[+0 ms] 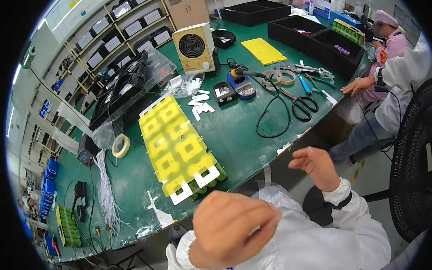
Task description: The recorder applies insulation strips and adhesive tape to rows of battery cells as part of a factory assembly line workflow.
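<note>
Your yellow-covered battery pack (177, 142) lies on the green table (235, 140), green cells exposed at its near end. Your left hand (234, 227) is curled close to that end; whether its grip is together cannot be told. Your right hand (317, 168) is raised right of the pack, fingers bent, grip apart. Scissors (295, 99) lie right of the pack; a tape roll (126, 149) and white wire bundle (107, 193) lie left.
</note>
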A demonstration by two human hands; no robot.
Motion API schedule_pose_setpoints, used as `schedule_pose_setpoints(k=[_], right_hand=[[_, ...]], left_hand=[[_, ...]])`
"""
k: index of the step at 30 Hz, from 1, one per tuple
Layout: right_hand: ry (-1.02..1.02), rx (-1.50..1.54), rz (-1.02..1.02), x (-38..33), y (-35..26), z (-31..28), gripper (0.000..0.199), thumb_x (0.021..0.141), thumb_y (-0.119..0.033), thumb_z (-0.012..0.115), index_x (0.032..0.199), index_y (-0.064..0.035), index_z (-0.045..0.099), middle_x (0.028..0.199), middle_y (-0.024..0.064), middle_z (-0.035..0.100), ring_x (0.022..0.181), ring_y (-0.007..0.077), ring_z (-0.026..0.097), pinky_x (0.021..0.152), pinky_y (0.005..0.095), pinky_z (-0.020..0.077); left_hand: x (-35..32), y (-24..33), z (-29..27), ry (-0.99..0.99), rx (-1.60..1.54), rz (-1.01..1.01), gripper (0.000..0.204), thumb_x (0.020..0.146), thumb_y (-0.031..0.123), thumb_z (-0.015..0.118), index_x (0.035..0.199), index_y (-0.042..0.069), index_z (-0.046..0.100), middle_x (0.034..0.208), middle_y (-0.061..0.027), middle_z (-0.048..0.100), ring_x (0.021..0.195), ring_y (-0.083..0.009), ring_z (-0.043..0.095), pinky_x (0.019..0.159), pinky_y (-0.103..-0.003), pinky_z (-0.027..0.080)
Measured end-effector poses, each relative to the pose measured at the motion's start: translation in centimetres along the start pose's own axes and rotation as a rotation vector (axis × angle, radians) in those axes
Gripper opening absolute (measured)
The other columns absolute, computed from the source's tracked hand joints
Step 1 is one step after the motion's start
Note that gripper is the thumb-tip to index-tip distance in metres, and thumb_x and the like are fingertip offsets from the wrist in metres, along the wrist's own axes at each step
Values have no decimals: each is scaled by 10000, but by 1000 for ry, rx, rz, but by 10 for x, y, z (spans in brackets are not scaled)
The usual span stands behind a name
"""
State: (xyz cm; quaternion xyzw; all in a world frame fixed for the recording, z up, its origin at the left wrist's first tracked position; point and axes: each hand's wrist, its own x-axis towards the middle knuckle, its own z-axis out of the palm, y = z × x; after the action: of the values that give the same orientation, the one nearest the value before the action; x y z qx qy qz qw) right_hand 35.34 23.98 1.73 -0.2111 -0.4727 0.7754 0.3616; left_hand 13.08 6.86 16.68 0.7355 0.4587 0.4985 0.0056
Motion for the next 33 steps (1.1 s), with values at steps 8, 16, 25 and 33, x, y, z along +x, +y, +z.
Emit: schedule_pose_setpoints(k=[8,16,25,33], right_hand=[[-375,379,347,-44,61,43,725,1018,-576,266,1377,25,455,1331,191,557,1237,316,545,1065,481,411],[-545,49,132,-40,67,67,750,917,-365,683,1462,-30,292,1307,163,559,1186,276,563,1034,418,430],[-407,-398,-119,-42,64,87,742,844,-14,702,1450,-78,279,886,28,533,873,141,590,845,323,469],[-320,-756,-565,-25,27,84,211,898,-10,606,1098,-1,671,723,89,626,597,216,571,558,321,454]], left_hand=[[7,-3,-18,84,26,-270,110,699,-41,743,784,7,692,741,-79,692,637,-163,630,597,-277,478],[6,7,-35,157,138,-305,78,728,-29,744,770,5,688,722,-61,677,613,-130,608,564,-248,459],[2,17,-53,170,254,-306,75,728,-35,734,758,12,683,704,-47,672,590,-111,587,543,-234,430],[-51,18,-78,271,119,-466,97,739,-44,753,812,-8,700,727,-81,693,612,-116,618,540,-235,453]])
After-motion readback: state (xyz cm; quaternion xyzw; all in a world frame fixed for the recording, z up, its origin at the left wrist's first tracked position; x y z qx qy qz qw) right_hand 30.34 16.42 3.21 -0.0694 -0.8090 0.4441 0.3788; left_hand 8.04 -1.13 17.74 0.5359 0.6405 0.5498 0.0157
